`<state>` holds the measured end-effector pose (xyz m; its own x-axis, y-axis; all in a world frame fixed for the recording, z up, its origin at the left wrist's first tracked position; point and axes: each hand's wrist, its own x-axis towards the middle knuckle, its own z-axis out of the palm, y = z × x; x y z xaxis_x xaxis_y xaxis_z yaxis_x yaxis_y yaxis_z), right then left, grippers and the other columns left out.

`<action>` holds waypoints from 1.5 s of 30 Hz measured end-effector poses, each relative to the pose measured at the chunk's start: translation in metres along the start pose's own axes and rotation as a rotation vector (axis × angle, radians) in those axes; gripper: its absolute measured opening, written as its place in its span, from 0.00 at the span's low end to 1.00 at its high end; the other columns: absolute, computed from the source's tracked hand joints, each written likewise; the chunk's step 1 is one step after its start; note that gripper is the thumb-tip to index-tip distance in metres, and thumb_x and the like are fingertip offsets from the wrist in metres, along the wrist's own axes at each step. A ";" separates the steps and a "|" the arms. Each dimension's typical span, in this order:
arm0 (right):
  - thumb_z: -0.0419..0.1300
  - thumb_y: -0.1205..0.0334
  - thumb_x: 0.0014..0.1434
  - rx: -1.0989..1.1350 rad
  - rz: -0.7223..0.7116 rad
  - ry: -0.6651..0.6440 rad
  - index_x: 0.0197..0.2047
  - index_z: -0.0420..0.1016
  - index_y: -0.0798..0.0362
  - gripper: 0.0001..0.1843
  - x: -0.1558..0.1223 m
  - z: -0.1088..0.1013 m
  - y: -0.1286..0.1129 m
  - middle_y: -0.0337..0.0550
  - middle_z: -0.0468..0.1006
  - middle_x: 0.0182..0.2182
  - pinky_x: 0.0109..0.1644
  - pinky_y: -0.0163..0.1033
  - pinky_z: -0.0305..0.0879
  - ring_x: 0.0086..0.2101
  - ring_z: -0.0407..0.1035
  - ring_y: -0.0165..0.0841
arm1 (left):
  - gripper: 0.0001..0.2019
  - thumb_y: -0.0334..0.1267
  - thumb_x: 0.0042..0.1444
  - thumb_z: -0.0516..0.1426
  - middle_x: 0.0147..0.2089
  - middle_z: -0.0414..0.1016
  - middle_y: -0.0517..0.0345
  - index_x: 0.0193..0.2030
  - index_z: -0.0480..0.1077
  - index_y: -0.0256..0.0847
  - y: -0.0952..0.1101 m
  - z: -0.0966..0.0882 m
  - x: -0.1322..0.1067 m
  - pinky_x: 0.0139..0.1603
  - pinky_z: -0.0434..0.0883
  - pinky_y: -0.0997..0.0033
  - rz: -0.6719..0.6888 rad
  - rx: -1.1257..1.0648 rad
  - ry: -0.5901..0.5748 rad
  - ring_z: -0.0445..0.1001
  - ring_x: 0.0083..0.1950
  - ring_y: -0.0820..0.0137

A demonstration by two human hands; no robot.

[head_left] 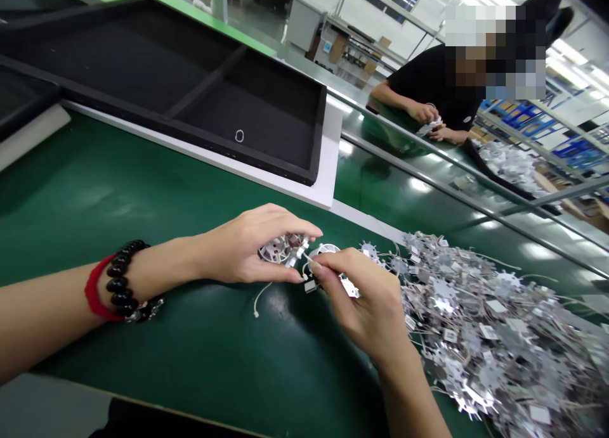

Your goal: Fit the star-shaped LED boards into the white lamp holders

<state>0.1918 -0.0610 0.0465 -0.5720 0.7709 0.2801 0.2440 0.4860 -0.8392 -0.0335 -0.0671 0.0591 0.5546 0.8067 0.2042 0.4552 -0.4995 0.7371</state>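
Star-shaped metal boards with thin pale wires (pixel 480 336) lie in a large, tangled heap on the right of a green workbench mat (pixel 143 197), close beside the person's hands, where they seem placed for easy reach. Beyond the mat sits a large black divided tray (pixel 204 77) on a white base, its nearest corner jutting toward the hands. Past a metal rail (pixel 451 186), a co-worker (pixel 428 83) in a dark shirt sits across the way, with both hands working on a small pale piece (pixel 431 127); a second heap of boards (pixel 509 165) lies further right.

The person's left hand (pixel 247 248) is curved and nearly closed over a small cluster of boards (pixel 283 248), fingers on top, apparently to keep the cluster steady and together. The right hand (pixel 364 302) comes in from below, its thumb and forefinger pinched tightly on a small white tab (pixel 304 254) at the cluster's edge; the exact hold is partly hidden. A loose wire with a white plug (pixel 257 312) trails onto the mat. Black beads (pixel 121 276) and a red cord (pixel 94 292) circle the left wrist.
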 end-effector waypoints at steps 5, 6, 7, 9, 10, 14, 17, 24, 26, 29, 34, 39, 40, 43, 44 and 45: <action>0.57 0.71 0.65 0.016 -0.004 -0.007 0.40 0.74 0.54 0.05 0.000 0.002 0.003 0.40 0.78 0.31 0.36 0.37 0.67 0.32 0.71 0.30 | 0.19 0.43 0.63 0.61 0.50 0.75 0.53 0.57 0.62 0.39 -0.002 0.002 -0.002 0.58 0.66 0.66 0.088 -0.005 -0.082 0.74 0.50 0.69; 0.57 0.71 0.65 0.024 -0.011 -0.010 0.40 0.74 0.54 0.05 0.000 0.002 0.003 0.41 0.78 0.32 0.36 0.37 0.67 0.32 0.71 0.30 | 0.19 0.42 0.63 0.61 0.50 0.76 0.53 0.57 0.62 0.39 -0.002 0.002 -0.002 0.59 0.66 0.66 0.102 -0.002 -0.097 0.74 0.50 0.69; 0.57 0.71 0.65 0.031 -0.016 -0.012 0.40 0.73 0.54 0.05 0.000 0.003 0.004 0.41 0.78 0.32 0.36 0.37 0.67 0.32 0.71 0.30 | 0.19 0.42 0.63 0.61 0.50 0.76 0.52 0.57 0.62 0.39 -0.002 0.002 -0.002 0.59 0.66 0.66 0.108 0.001 -0.103 0.74 0.50 0.69; 0.57 0.71 0.65 0.033 -0.021 -0.011 0.41 0.73 0.53 0.05 -0.001 0.002 0.004 0.41 0.79 0.33 0.37 0.37 0.67 0.33 0.72 0.31 | 0.20 0.42 0.64 0.61 0.51 0.75 0.52 0.58 0.61 0.40 -0.002 0.002 -0.003 0.59 0.66 0.66 0.101 0.001 -0.095 0.74 0.51 0.69; 0.57 0.71 0.65 0.029 -0.021 -0.005 0.41 0.73 0.53 0.06 -0.001 0.002 0.005 0.41 0.79 0.33 0.37 0.37 0.67 0.33 0.72 0.31 | 0.20 0.42 0.64 0.61 0.51 0.75 0.52 0.58 0.61 0.41 -0.002 0.002 -0.003 0.59 0.67 0.65 0.099 -0.002 -0.090 0.74 0.51 0.69; 0.58 0.71 0.65 -0.009 -0.005 0.019 0.41 0.74 0.53 0.05 -0.001 0.000 0.005 0.40 0.79 0.33 0.37 0.36 0.67 0.33 0.72 0.30 | 0.19 0.43 0.64 0.60 0.51 0.76 0.52 0.58 0.62 0.42 -0.002 0.002 -0.002 0.58 0.68 0.64 0.101 -0.019 -0.071 0.75 0.50 0.68; 0.58 0.71 0.65 -0.030 0.011 0.040 0.41 0.74 0.53 0.05 0.000 -0.001 0.005 0.39 0.79 0.33 0.38 0.35 0.67 0.34 0.72 0.29 | 0.18 0.42 0.64 0.61 0.50 0.76 0.52 0.57 0.63 0.42 -0.003 0.001 -0.002 0.57 0.68 0.64 0.095 -0.006 -0.058 0.75 0.50 0.68; 0.57 0.70 0.66 -0.028 0.003 -0.004 0.41 0.74 0.53 0.05 -0.001 0.000 0.005 0.40 0.79 0.33 0.37 0.37 0.68 0.33 0.72 0.31 | 0.17 0.42 0.65 0.60 0.49 0.77 0.53 0.56 0.63 0.41 -0.002 0.001 -0.001 0.57 0.68 0.65 0.103 -0.001 -0.047 0.75 0.49 0.69; 0.57 0.70 0.66 -0.038 0.000 0.018 0.40 0.73 0.52 0.05 -0.001 0.000 0.005 0.40 0.79 0.32 0.37 0.36 0.68 0.33 0.73 0.31 | 0.16 0.41 0.65 0.60 0.49 0.77 0.53 0.56 0.63 0.41 -0.001 0.002 -0.002 0.56 0.68 0.65 0.105 -0.007 -0.057 0.75 0.49 0.68; 0.57 0.70 0.65 -0.063 0.003 0.048 0.39 0.73 0.52 0.05 0.000 0.000 0.005 0.39 0.78 0.31 0.37 0.36 0.68 0.32 0.73 0.30 | 0.17 0.40 0.65 0.60 0.49 0.77 0.53 0.57 0.63 0.42 -0.002 0.002 -0.002 0.56 0.68 0.65 0.111 -0.017 -0.085 0.75 0.50 0.68; 0.56 0.69 0.66 -0.073 0.018 0.040 0.39 0.72 0.52 0.05 0.000 0.001 0.005 0.39 0.78 0.31 0.36 0.36 0.68 0.32 0.73 0.30 | 0.16 0.39 0.65 0.60 0.49 0.76 0.53 0.56 0.62 0.41 -0.002 0.002 -0.002 0.54 0.68 0.67 0.102 -0.006 -0.100 0.75 0.51 0.68; 0.57 0.69 0.65 -0.051 0.014 0.015 0.40 0.73 0.53 0.05 -0.001 0.001 0.006 0.40 0.78 0.32 0.37 0.35 0.67 0.33 0.73 0.30 | 0.16 0.38 0.64 0.60 0.49 0.76 0.53 0.56 0.63 0.39 -0.001 0.002 -0.002 0.55 0.67 0.67 0.107 0.009 -0.100 0.75 0.50 0.69; 0.56 0.69 0.65 -0.040 0.014 -0.001 0.41 0.73 0.54 0.05 -0.001 0.001 0.007 0.40 0.78 0.32 0.37 0.35 0.67 0.33 0.72 0.30 | 0.16 0.38 0.64 0.60 0.49 0.77 0.53 0.55 0.63 0.39 -0.001 0.002 -0.001 0.55 0.67 0.67 0.109 0.013 -0.101 0.75 0.49 0.69; 0.56 0.69 0.65 -0.015 0.011 -0.031 0.41 0.73 0.54 0.05 -0.002 0.001 0.008 0.41 0.78 0.33 0.36 0.36 0.67 0.33 0.72 0.30 | 0.15 0.39 0.65 0.59 0.49 0.77 0.53 0.55 0.63 0.39 -0.001 0.001 -0.001 0.55 0.67 0.68 0.112 0.018 -0.107 0.75 0.48 0.70; 0.56 0.69 0.65 -0.013 0.007 -0.033 0.42 0.73 0.54 0.05 -0.002 0.002 0.008 0.41 0.78 0.32 0.36 0.36 0.67 0.32 0.72 0.30 | 0.14 0.39 0.65 0.59 0.49 0.77 0.53 0.55 0.63 0.39 -0.001 0.001 -0.001 0.55 0.67 0.68 0.110 0.018 -0.107 0.75 0.48 0.70; 0.57 0.70 0.65 -0.015 0.002 -0.034 0.42 0.73 0.54 0.05 -0.002 0.002 0.008 0.41 0.78 0.32 0.36 0.36 0.67 0.32 0.72 0.30 | 0.15 0.38 0.65 0.59 0.49 0.77 0.53 0.55 0.63 0.39 -0.001 0.002 -0.001 0.56 0.67 0.68 0.109 0.016 -0.108 0.75 0.48 0.70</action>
<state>0.1935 -0.0596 0.0380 -0.5977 0.7576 0.2622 0.2565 0.4906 -0.8328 -0.0336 -0.0681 0.0571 0.6726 0.7092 0.2112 0.3990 -0.5880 0.7037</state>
